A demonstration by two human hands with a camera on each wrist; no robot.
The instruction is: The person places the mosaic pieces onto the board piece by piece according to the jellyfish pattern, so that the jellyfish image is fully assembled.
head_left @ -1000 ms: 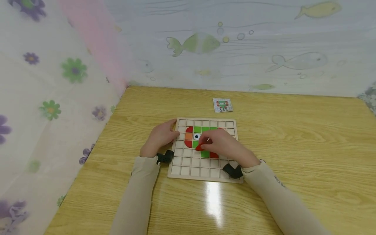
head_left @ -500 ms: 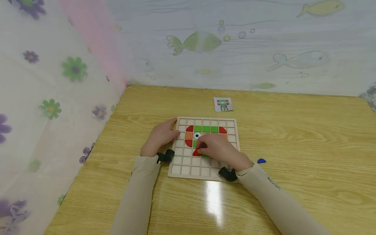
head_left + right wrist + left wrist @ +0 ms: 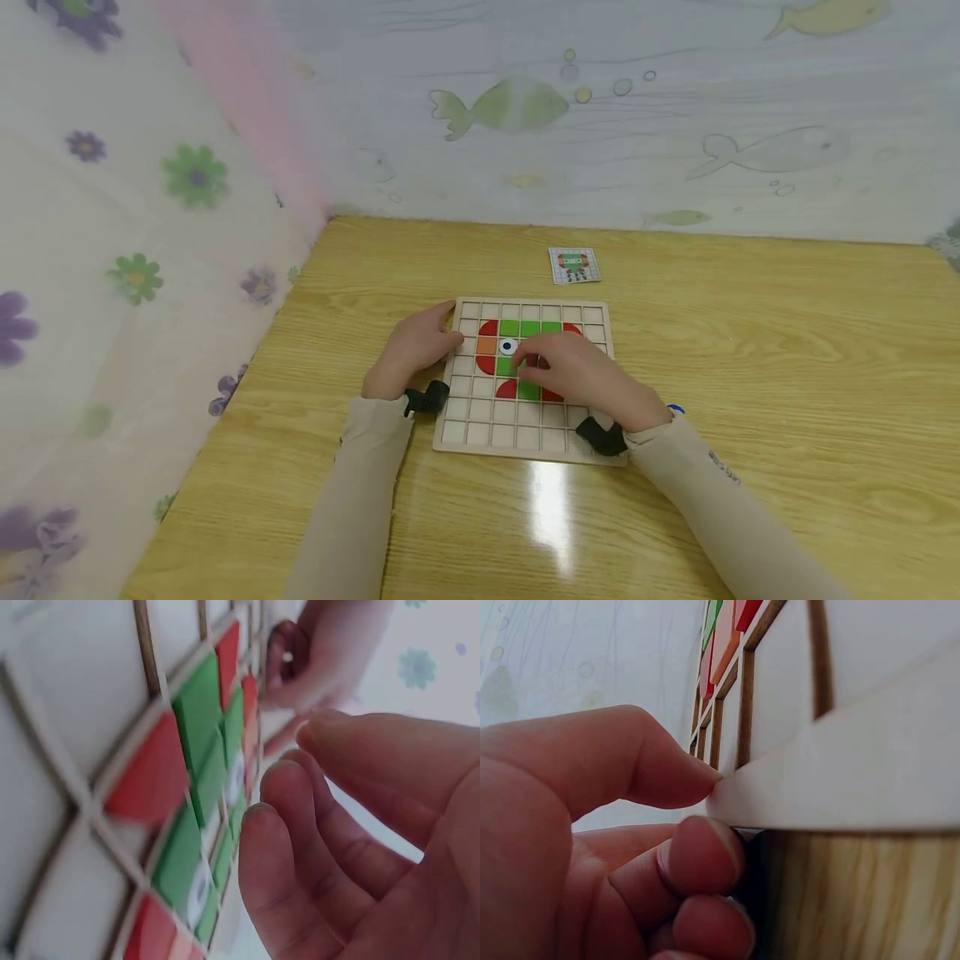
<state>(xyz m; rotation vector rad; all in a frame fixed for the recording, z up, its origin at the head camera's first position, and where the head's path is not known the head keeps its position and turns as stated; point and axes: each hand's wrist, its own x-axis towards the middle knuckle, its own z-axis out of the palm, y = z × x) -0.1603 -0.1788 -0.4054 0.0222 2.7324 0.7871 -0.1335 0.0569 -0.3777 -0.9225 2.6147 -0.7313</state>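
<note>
A wooden grid board (image 3: 480, 433) lies on the table, with red, green and orange tiles and a white eye tile (image 3: 507, 346) in its cells. My left hand (image 3: 416, 346) holds the board's left edge. In the left wrist view the thumb (image 3: 667, 776) is on the rim and the curled fingers are against its side. Above the tiles hovers my right hand (image 3: 573, 371), fingers loosely bent and holding nothing. A red quarter-round tile (image 3: 507, 389) sits in a cell just below its fingertips. Some tiles are hidden under this hand.
Beyond the board lies a small picture card (image 3: 574, 266) with a gridded figure. A blue piece (image 3: 677, 409) shows partly behind the right sleeve. Patterned walls border the wooden table (image 3: 787, 350) at the back and left.
My right hand has set the red quarter-round tile into a cell, let go, and risen slightly up and right. The left hand has stayed at the board's edge.
</note>
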